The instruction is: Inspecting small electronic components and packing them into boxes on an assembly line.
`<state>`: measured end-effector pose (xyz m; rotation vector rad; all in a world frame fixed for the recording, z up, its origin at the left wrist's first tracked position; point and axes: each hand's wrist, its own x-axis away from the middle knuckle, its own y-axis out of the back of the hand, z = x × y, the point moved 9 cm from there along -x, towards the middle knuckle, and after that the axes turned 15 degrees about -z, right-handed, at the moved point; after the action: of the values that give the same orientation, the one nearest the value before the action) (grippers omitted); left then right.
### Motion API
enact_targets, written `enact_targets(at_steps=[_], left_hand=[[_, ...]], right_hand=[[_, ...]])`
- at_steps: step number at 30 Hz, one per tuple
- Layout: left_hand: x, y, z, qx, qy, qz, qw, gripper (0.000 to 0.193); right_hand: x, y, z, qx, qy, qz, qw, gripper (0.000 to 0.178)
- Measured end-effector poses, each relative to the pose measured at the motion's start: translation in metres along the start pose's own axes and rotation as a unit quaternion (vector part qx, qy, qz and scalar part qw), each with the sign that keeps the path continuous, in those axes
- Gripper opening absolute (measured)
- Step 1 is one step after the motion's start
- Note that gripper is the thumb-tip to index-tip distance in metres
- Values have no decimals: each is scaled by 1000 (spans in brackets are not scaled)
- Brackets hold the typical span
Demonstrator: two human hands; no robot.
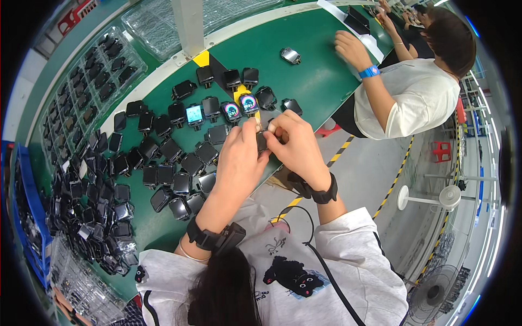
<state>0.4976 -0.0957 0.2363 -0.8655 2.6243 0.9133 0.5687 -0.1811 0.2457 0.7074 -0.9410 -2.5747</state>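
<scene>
In the head view, both hands meet over the near edge of a green table (304,81), closed together around one small dark watch body (262,142). The left hand (241,155) wraps it from the left with its fingers curled and the thumb up beside the piece, while the right hand (296,144) pinches it from the right with its fingertips bent in tight; only a sliver of the watch body shows between them. Just beyond the hands stands a row of lit watch bodies (232,111) with coloured screens, and to the left many dark watch bodies (163,157) lie spread in loose rows across the table. Farther left a heap of bagged watch bodies (89,217) piles up near the table's edge, beside a blue bin (30,217). A clear plastic tray (92,76) with dark parts in its pockets sits beyond the white strip at the far left. At the upper right a co-worker in a white shirt rests a hand (350,48) with a blue wristband on the table, near a single watch body (290,55) lying apart.
</scene>
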Motion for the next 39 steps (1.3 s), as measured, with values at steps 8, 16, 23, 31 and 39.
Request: enact_targets(at_steps=[8,16,23,31,39], left_hand=[[1,-1,8,0,9,-14,1000,59],[7,27,-4,-37,-7,-14,999,71],[14,28,1,-61,-27,-17,998,73],[2,56,11,-67,-17,-62,996,71],[-16,63,41,-26,73,-83,994,70]], right_hand=[[3,-2,9,-50,22,-22,998,11],[9,1,15,-108,-41,30,993,10],[14,-17,33,28,85,18,996,11],[9,-18,37,-168,-72,57,982,11],[-30,-66,68,-10,169,50,984,11]])
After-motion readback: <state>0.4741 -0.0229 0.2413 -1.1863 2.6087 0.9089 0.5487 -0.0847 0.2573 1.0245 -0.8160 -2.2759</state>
